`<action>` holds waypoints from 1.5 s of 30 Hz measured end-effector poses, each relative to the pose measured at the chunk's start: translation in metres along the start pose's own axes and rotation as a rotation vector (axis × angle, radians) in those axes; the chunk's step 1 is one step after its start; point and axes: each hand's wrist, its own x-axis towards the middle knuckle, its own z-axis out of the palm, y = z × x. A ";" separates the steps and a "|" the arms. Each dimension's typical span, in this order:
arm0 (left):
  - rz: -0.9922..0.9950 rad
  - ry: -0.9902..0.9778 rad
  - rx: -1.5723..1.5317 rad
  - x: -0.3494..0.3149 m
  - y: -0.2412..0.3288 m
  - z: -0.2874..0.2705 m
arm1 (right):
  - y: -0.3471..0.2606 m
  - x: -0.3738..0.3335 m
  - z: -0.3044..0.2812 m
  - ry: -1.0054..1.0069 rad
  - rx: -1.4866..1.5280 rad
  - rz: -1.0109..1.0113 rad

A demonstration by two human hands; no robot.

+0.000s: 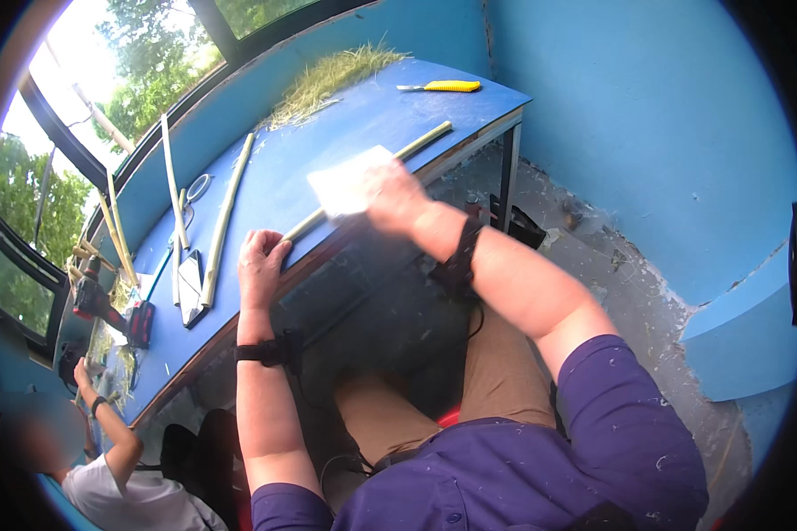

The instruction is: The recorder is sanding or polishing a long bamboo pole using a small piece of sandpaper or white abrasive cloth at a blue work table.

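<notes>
A pale green bamboo stick (425,140) lies along the near edge of the blue table. Its near-left end is pinned down by my left hand (261,261), whose fingers are closed about it. Farther along the stick, my right hand (391,193) is blurred by motion and grips a white sheet (338,184) that looks like paper or sandpaper. This sheet lies over the stick and hides its middle stretch; the stick's far end shows beyond my knuckles.
On the blue table (328,124) are a yellow utility knife (452,87), a heap of shavings (332,81), another bamboo stick (228,217), a phone (190,288) and a cordless drill (111,310). A co-worker's hand (83,376) is at the left end. Blue walls stand right.
</notes>
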 end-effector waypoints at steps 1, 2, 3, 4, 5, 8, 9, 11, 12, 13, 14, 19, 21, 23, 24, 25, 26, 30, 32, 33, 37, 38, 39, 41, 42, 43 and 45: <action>-0.009 -0.005 0.009 -0.001 -0.003 -0.001 | -0.020 0.002 0.015 -0.009 0.031 -0.033; -0.018 -0.011 0.015 -0.002 -0.006 0.000 | -0.045 0.004 0.016 -0.072 0.000 -0.044; -0.013 -0.009 0.019 -0.002 -0.010 0.001 | -0.064 0.008 0.008 -0.119 0.096 -0.077; 0.036 0.018 0.065 -0.001 -0.013 0.003 | -0.078 0.007 0.012 -0.026 0.135 -0.100; 0.084 0.044 0.112 0.001 -0.015 0.004 | -0.084 0.007 0.015 0.067 0.174 -0.122; 0.026 0.002 0.073 -0.001 -0.004 0.004 | -0.063 0.005 0.006 -0.083 0.220 -0.076; -0.007 -0.007 0.049 -0.002 0.000 0.000 | -0.049 0.003 0.012 -0.046 0.169 -0.046; -0.012 -0.009 0.050 -0.004 0.007 -0.005 | -0.005 -0.001 0.004 0.014 0.096 0.015; -0.010 -0.017 0.046 -0.003 0.010 -0.005 | 0.023 -0.008 0.000 0.075 0.005 0.032; -0.015 -0.016 0.052 -0.003 0.009 -0.009 | 0.043 -0.006 -0.015 -0.156 -0.012 0.152; -0.025 -0.029 0.040 -0.002 0.010 -0.007 | 0.073 -0.012 -0.019 -0.212 -0.048 0.235; -0.014 -0.048 0.022 0.001 0.007 -0.002 | 0.157 -0.034 -0.033 -0.108 -0.036 0.364; -0.028 -0.038 0.018 0.000 0.012 -0.002 | 0.159 -0.036 -0.029 -0.106 -0.055 0.380; -0.052 -0.017 0.011 0.000 0.014 -0.004 | 0.158 -0.034 -0.028 -0.108 -0.073 0.381; -0.035 -0.027 0.009 0.002 0.013 -0.005 | 0.155 -0.032 -0.030 -0.109 -0.058 0.393; -0.020 -0.034 0.007 0.002 0.010 -0.007 | 0.151 -0.029 -0.032 -0.110 -0.043 0.403; -0.024 -0.021 -0.008 0.000 0.008 -0.009 | 0.146 -0.026 -0.032 -0.129 -0.041 0.414; -0.006 -0.010 -0.025 -0.001 0.004 0.001 | 0.151 -0.037 -0.023 -0.127 -0.112 0.381; 0.008 0.013 -0.003 0.000 0.000 -0.002 | 0.137 -0.033 -0.014 -0.136 -0.171 0.292; 0.042 0.011 0.029 0.000 -0.003 -0.002 | 0.129 -0.032 -0.010 -0.136 -0.225 0.234; 0.112 0.061 0.062 -0.004 -0.008 -0.003 | 0.074 -0.015 -0.001 -0.175 -0.119 0.221; 0.114 0.080 0.102 -0.006 -0.007 -0.003 | 0.059 -0.010 0.000 -0.190 -0.115 0.177; 0.112 0.092 0.078 -0.003 -0.002 0.000 | 0.060 -0.013 0.009 -0.153 -0.115 0.107; 0.078 0.030 0.079 -0.004 0.000 -0.003 | 0.033 -0.008 0.021 -0.152 -0.074 0.064; 0.070 0.041 0.070 -0.005 -0.003 -0.003 | 0.016 -0.004 0.025 -0.144 -0.034 0.042; 0.076 0.056 0.071 -0.006 -0.006 -0.003 | -0.003 0.001 0.027 -0.133 0.009 0.021; 0.086 0.078 0.056 -0.005 -0.010 0.002 | -0.035 0.005 0.026 -0.124 0.050 0.040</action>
